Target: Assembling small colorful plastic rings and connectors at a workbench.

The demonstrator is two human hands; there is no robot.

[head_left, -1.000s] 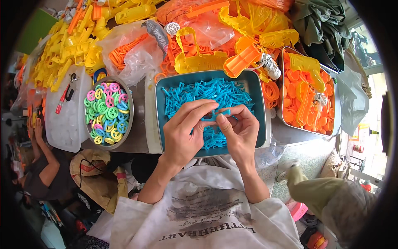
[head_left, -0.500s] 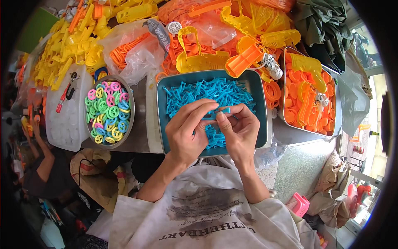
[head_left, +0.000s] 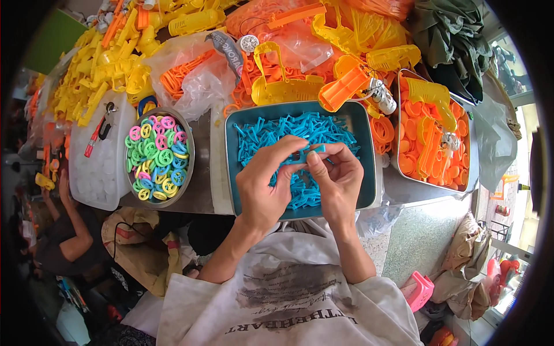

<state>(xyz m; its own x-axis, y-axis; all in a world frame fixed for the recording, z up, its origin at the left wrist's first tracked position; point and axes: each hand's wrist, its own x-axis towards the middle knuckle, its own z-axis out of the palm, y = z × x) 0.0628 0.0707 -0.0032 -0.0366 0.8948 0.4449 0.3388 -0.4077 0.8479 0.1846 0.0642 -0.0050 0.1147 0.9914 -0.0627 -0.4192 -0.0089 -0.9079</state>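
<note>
In the middle, on the table (head_left: 202, 144), a tray (head_left: 367, 155) with parts (head_left: 323, 124) in it; over these, side by side, the left hand (head_left: 262, 184) and right hand (head_left: 339, 184), one piece (head_left: 314, 150) between. Left of the tray — a bowl (head_left: 190, 155) of wheels (head_left: 156, 147), then a box (head_left: 109, 158) with a screwdriver (head_left: 90, 141) on it. To the right, a second tray (head_left: 438, 185) of discs (head_left: 408, 165), a casing (head_left: 431, 95) on top. Behind — heaped housings (head_left: 288, 91), a bag (head_left: 199, 101) of more pieces to their left; behind the second tray, sheeting (head_left: 453, 46).
</note>
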